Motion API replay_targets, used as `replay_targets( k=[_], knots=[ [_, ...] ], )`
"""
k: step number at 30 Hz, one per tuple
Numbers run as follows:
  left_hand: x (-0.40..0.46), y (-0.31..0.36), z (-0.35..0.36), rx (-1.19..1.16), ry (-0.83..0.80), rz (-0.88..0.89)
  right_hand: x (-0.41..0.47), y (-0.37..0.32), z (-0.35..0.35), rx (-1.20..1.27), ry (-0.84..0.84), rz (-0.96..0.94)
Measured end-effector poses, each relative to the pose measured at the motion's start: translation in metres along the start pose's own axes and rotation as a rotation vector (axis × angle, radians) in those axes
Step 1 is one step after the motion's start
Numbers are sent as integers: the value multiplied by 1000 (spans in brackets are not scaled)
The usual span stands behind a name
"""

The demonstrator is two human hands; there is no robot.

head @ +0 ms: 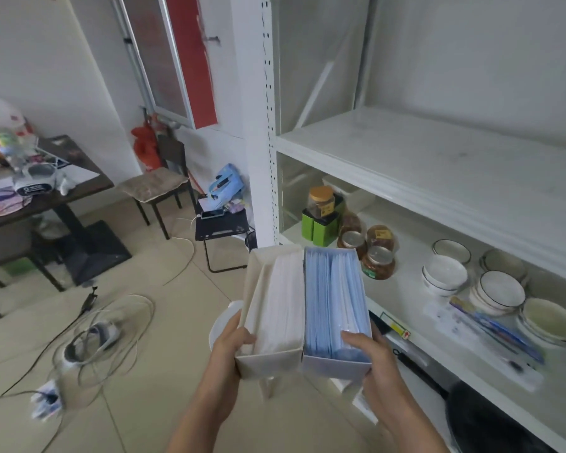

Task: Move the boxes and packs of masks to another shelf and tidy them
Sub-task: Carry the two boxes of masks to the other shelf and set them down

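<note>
— Cardboard boxes [303, 308], two open ones side by side, white masks and blue: carried in mid-air before the shelves, it seems?
— Yes. Left hand [231, 338] grips the white box's outer side, right hand [370, 353] the blue's. Next, probably raise both level onto the bare shelf [406, 158] above.

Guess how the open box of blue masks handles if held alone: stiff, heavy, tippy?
Probably light: the blue mask box looks like thin card packed with soft masks. Walls likely flex where the right hand pinches. Being long, narrow and lidless, it could spill if tilted, once apart from the white mask box.
</note>
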State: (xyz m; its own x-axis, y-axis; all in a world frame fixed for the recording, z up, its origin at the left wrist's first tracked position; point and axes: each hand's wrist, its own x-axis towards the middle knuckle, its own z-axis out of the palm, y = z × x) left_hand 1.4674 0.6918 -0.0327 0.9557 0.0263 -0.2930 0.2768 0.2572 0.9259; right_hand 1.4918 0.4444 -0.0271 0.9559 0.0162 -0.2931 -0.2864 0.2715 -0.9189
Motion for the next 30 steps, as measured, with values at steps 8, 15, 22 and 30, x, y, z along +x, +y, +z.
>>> replay_targets(
  k=[8,15,22,30],
  knots=[
    [78,37,-19,-37,47,9,79,-26,39,-33,-13,20],
    [148,84,-24,-12,76,-45,143,-65,71,-49,28,-5],
    [209,126,-15,-55,-14,43,191,-106,81,-6,62,-22],
    [265,201,22,-122,98,137,215,-181,90,-17,-53,-94]
  ],
)
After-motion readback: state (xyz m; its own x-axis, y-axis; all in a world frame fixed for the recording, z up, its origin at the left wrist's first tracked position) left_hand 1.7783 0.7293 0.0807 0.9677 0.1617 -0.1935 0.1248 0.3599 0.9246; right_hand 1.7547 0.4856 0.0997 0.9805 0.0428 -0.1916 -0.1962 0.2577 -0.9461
